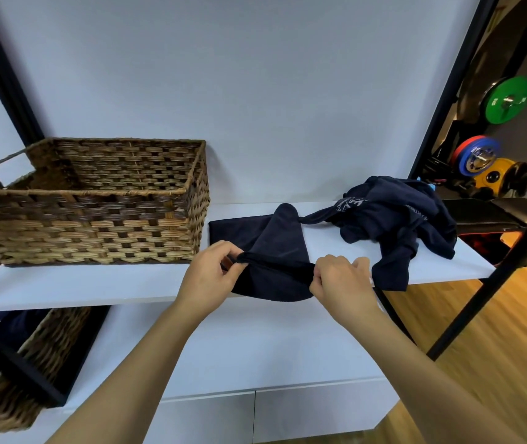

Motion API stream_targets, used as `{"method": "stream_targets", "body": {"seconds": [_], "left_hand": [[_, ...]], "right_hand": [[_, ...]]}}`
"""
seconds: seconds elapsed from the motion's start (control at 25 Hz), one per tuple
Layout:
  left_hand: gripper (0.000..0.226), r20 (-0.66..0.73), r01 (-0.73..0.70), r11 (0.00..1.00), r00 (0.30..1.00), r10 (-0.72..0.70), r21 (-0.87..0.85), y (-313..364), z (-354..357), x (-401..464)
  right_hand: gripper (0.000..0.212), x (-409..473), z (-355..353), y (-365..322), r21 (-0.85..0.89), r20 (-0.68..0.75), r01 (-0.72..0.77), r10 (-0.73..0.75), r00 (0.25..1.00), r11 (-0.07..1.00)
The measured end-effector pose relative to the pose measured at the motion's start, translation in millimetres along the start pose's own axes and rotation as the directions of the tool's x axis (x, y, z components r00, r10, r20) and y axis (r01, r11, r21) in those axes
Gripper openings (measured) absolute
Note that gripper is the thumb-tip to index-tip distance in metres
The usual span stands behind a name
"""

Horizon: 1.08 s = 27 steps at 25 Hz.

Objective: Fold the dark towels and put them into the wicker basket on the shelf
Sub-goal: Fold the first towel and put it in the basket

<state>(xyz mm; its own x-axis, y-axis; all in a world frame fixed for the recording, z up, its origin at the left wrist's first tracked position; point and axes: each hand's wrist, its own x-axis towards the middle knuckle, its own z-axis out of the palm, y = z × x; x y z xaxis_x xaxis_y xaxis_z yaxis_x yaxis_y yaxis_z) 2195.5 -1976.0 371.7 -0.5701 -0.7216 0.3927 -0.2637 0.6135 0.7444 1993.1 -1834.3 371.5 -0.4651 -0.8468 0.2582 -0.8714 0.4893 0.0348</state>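
A dark navy towel [268, 248] lies partly folded on the white shelf [95, 283], just right of the wicker basket [89, 219]. My left hand [211, 277] pinches the towel's near edge at its left end, and my right hand [342, 280] pinches the same edge at its right end. The held edge is bunched between the two hands and the towel's front hangs a little over the shelf edge. A crumpled heap of dark towels [396, 219] with white lettering sits at the shelf's right end. The basket stands open and looks empty.
A second wicker basket [15, 379] with dark cloth inside sits on the lower left. Black frame posts [448, 100] run up both sides of the shelf. Coloured weight plates [505, 100] and a wooden floor lie beyond the right post. A white cabinet top [255, 354] is below.
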Motion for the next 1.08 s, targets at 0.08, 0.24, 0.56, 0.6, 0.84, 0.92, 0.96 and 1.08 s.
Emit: {"method": "stream_targets", "body": {"seconds": [0.08,0.24,0.56,0.6,0.84,0.92,0.96,1.08], "left_hand": [[0.011,-0.006,-0.004,1.0,1.0,0.004,0.009,0.4,0.1,0.9],[0.012,0.014,-0.014,1.0,1.0,0.014,0.001,2.0,6.3,0.3],[0.014,0.016,0.006,0.988,1.0,-0.008,0.151,-9.5,0.4,-3.8],[0.014,0.016,0.007,0.985,1.0,-0.01,0.173,-8.2,2.8,-4.0],[0.012,-0.036,-0.008,0.984,0.999,0.014,0.177,3.1,4.2,0.7],[0.011,-0.048,-0.015,0.984,0.999,0.024,0.18,7.0,1.2,1.9],[0.011,-0.048,-0.017,0.982,0.998,0.027,0.19,8.2,-0.1,2.0],[0.01,-0.035,-0.014,0.977,0.999,0.022,0.212,6.7,-1.3,1.2]], "right_hand": [[0.011,-0.3,0.3,5.4,0.062,0.024,0.041,-0.043,0.999,0.997],[0.015,-2.0,2.2,-0.2,0.077,0.121,0.055,-0.064,0.991,0.995],[0.022,-10.3,-12.4,21.1,0.722,0.043,-0.201,0.247,0.968,0.662],[0.023,-10.6,-12.8,19.9,0.753,0.04,-0.209,0.274,0.961,0.623],[0.033,-10.4,-10.8,18.3,0.386,-0.015,-0.144,0.162,0.987,0.911],[0.033,-12.3,-11.1,21.5,0.218,-0.004,-0.045,0.047,0.999,0.975],[0.03,-12.7,-9.1,24.0,0.174,0.031,-0.001,-0.004,1.0,0.985],[0.019,-14.3,-9.1,29.3,0.168,-0.05,0.149,-0.142,0.989,0.974]]}}
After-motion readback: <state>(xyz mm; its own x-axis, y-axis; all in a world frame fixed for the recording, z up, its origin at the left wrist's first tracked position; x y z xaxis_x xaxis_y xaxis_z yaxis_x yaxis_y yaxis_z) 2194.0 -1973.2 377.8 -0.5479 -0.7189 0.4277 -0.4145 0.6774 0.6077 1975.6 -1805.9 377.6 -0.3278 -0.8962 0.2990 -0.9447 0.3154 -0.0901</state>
